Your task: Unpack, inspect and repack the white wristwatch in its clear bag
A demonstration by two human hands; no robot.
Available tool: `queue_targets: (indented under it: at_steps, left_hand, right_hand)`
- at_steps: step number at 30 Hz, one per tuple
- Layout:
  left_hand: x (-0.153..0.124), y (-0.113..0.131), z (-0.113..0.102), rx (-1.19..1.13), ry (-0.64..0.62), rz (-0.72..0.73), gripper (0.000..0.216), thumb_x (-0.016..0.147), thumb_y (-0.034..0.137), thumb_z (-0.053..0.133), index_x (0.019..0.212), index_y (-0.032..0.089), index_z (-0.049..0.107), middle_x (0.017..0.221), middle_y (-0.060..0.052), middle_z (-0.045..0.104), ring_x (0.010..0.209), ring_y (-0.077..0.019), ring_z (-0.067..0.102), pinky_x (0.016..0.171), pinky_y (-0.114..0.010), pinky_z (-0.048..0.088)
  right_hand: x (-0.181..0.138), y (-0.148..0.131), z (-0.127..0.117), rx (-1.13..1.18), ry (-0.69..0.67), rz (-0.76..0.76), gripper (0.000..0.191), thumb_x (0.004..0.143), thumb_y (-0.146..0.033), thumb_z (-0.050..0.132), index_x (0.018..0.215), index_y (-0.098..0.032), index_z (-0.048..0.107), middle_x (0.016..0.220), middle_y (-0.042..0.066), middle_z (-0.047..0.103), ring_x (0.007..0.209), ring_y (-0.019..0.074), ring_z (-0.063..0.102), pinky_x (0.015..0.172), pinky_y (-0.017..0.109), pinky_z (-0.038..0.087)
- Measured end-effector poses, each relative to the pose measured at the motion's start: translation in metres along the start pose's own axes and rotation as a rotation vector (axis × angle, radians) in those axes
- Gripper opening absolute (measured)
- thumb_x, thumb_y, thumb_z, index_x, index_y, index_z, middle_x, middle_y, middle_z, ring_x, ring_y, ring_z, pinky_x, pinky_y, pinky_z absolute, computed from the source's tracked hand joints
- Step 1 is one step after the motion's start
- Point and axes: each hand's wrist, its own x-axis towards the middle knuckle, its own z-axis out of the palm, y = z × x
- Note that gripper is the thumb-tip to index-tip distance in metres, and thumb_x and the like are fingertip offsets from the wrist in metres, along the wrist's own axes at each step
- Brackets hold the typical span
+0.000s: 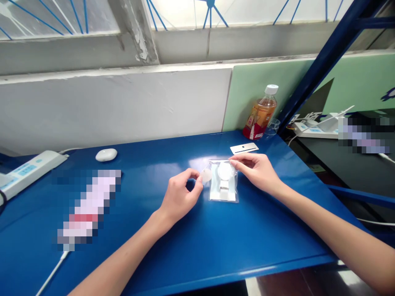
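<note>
My left hand point(184, 190) pinches a small round whitish disc point(206, 176) between thumb and fingertips, at the left edge of a clear plastic packet point(215, 193). The packet lies flat on the blue table. Inside it or on top of it shows a white round piece point(226, 171) with a narrower white part below; I cannot tell which. My right hand point(253, 167) grips the packet's upper right corner with thumb and fingers. A flat silvery-white card point(244, 148) with a dark line lies just beyond my right hand.
A drink bottle point(261, 115) stands at the back right by the blue frame post point(327, 53). A white earbud case point(106, 155), a pixelated phone point(92, 205) with a charging cable point(52, 273) and a power strip point(32, 170) lie on the left of the blue table point(216, 242).
</note>
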Motion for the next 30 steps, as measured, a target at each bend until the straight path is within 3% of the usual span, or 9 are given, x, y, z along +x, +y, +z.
queue_targets:
  at_steps: [5, 8, 11, 15, 19, 23, 26, 30]
  left_hand:
    - [-0.001, -0.006, 0.001, 0.149, 0.099, -0.037, 0.005, 0.087, 0.018, 0.058, 0.086, 0.020, 0.062, 0.082, -0.001, 0.071, 0.071, -0.0177, 0.067, 0.065, -0.029, 0.050]
    - [-0.001, -0.010, 0.002, 0.179, 0.088, 0.043, 0.008, 0.088, 0.016, 0.057, 0.088, 0.021, 0.063, 0.086, -0.002, 0.072, 0.080, -0.0198, 0.069, 0.073, -0.032, 0.053]
    - [-0.001, -0.012, 0.004, 0.163, 0.061, 0.138, 0.009, 0.089, 0.015, 0.056, 0.090, 0.021, 0.063, 0.089, -0.003, 0.073, 0.084, -0.0199, 0.069, 0.078, -0.034, 0.054]
    - [-0.001, -0.012, 0.005, 0.169, 0.044, 0.141, 0.009, 0.092, 0.019, 0.056, 0.098, 0.020, 0.063, 0.096, -0.006, 0.072, 0.092, -0.0223, 0.068, 0.082, -0.038, 0.056]
    - [-0.002, -0.010, 0.003, 0.181, -0.121, 0.182, 0.033, 0.091, 0.027, 0.060, 0.123, 0.019, 0.057, 0.123, -0.012, 0.065, 0.118, -0.0277, 0.060, 0.099, -0.045, 0.051]
    - [-0.004, -0.009, 0.003, 0.236, -0.347, 0.232, 0.073, 0.088, 0.043, 0.066, 0.148, 0.015, 0.036, 0.153, -0.019, 0.041, 0.144, -0.0327, 0.035, 0.115, -0.051, 0.036]
    - [-0.004, -0.009, 0.003, 0.252, -0.426, 0.226, 0.079, 0.090, 0.048, 0.063, 0.152, 0.014, 0.029, 0.157, -0.020, 0.034, 0.147, -0.0323, 0.028, 0.118, -0.052, 0.030]
    - [-0.004, -0.008, 0.001, 0.269, -0.459, 0.202, 0.075, 0.090, 0.047, 0.062, 0.151, 0.014, 0.032, 0.156, -0.019, 0.037, 0.145, -0.0315, 0.034, 0.118, -0.053, 0.029]
  right_hand:
    - [-0.002, 0.008, 0.002, -0.376, -0.048, -0.134, 0.019, 0.090, -0.031, 0.061, 0.095, -0.018, 0.074, 0.090, 0.007, 0.075, 0.078, 0.0218, 0.068, 0.067, 0.035, 0.053]
    - [-0.004, 0.010, 0.002, -0.577, -0.090, -0.213, 0.022, 0.093, -0.029, 0.055, 0.099, -0.018, 0.073, 0.099, 0.008, 0.074, 0.090, 0.0251, 0.068, 0.073, 0.038, 0.054]
    - [-0.004, 0.010, 0.000, -0.659, -0.098, -0.255, 0.022, 0.093, -0.030, 0.055, 0.102, -0.019, 0.072, 0.106, 0.009, 0.073, 0.099, 0.0269, 0.068, 0.079, 0.040, 0.055]
    - [-0.002, 0.003, -0.007, -0.661, -0.136, -0.381, 0.028, 0.096, -0.032, 0.052, 0.108, -0.016, 0.070, 0.115, 0.014, 0.069, 0.107, 0.0275, 0.065, 0.091, 0.042, 0.054]
    - [-0.001, -0.008, -0.015, -0.678, -0.382, -0.535, 0.040, 0.092, -0.045, 0.058, 0.119, -0.017, 0.066, 0.120, 0.015, 0.067, 0.113, 0.0312, 0.061, 0.096, 0.047, 0.052]
    - [-0.005, -0.010, -0.012, -0.650, -0.469, -0.541, 0.059, 0.085, -0.052, 0.067, 0.132, -0.017, 0.059, 0.130, 0.018, 0.063, 0.121, 0.0353, 0.058, 0.100, 0.052, 0.050]
    - [-0.009, -0.006, -0.007, -0.631, -0.488, -0.521, 0.066, 0.086, -0.049, 0.065, 0.141, -0.013, 0.051, 0.139, 0.021, 0.057, 0.129, 0.0354, 0.054, 0.105, 0.051, 0.048]
    - [-0.009, -0.003, -0.008, -0.673, -0.494, -0.488, 0.077, 0.087, -0.053, 0.064, 0.146, -0.008, 0.044, 0.146, 0.024, 0.049, 0.135, 0.0372, 0.048, 0.110, 0.053, 0.043]
